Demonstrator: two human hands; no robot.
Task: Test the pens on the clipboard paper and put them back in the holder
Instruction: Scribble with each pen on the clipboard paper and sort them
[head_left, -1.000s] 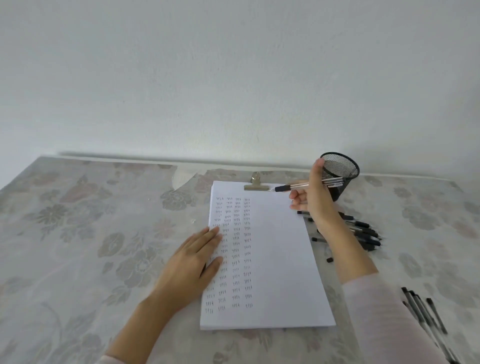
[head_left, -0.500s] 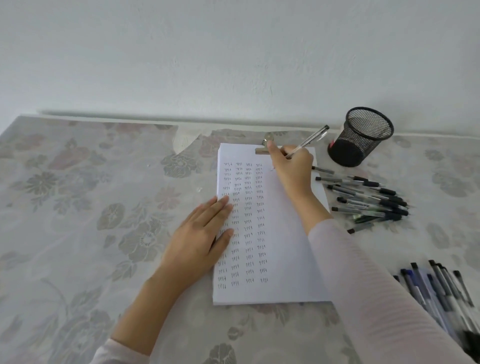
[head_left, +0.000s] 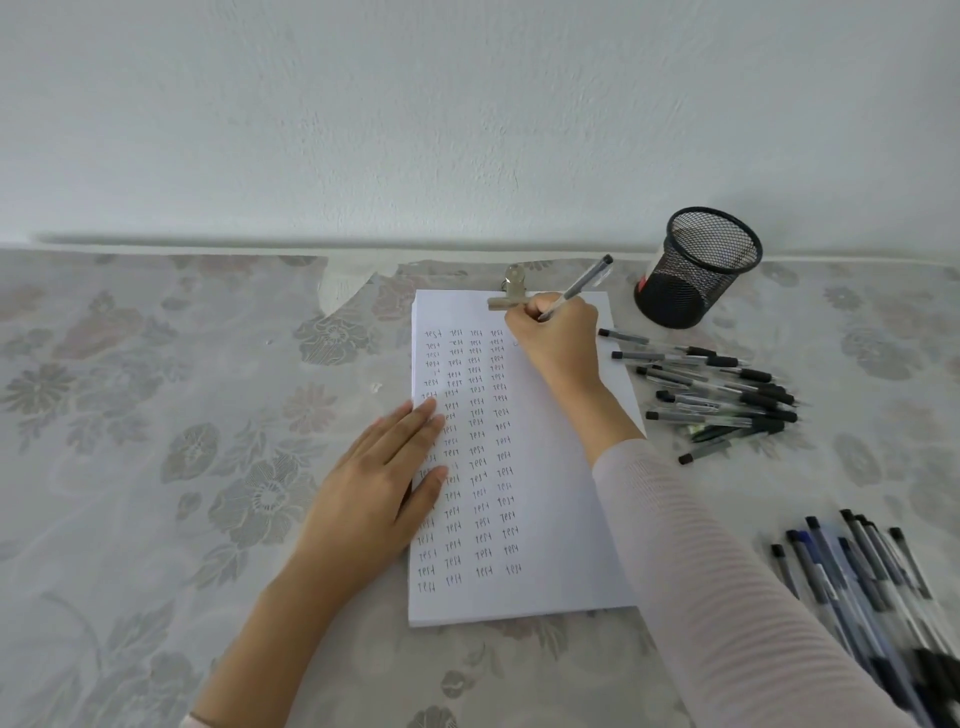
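A white stack of clipboard paper (head_left: 556, 467) lies on the table, held by a metal clip (head_left: 511, 296) at its top edge, with several columns of small handwritten words on its left half. My right hand (head_left: 558, 340) grips a clear pen with a black cap (head_left: 579, 283), its tip down on the paper near the top of the blank right half. My left hand (head_left: 382, 483) rests flat, fingers together, on the paper's left edge. The black mesh holder (head_left: 693, 270) stands upright to the right of the clip; it looks empty.
A pile of several pens (head_left: 722, 397) lies right of the paper, below the holder. A second group of pens (head_left: 872, 587) lies at the lower right. A floral cloth (head_left: 171, 441) covers the table, and a white wall (head_left: 415, 119) rises right behind it.
My right hand carried the pen from near the holder leftward onto the top of the paper and brought its tip down. My left hand stayed on the paper. The camera tilted downward.
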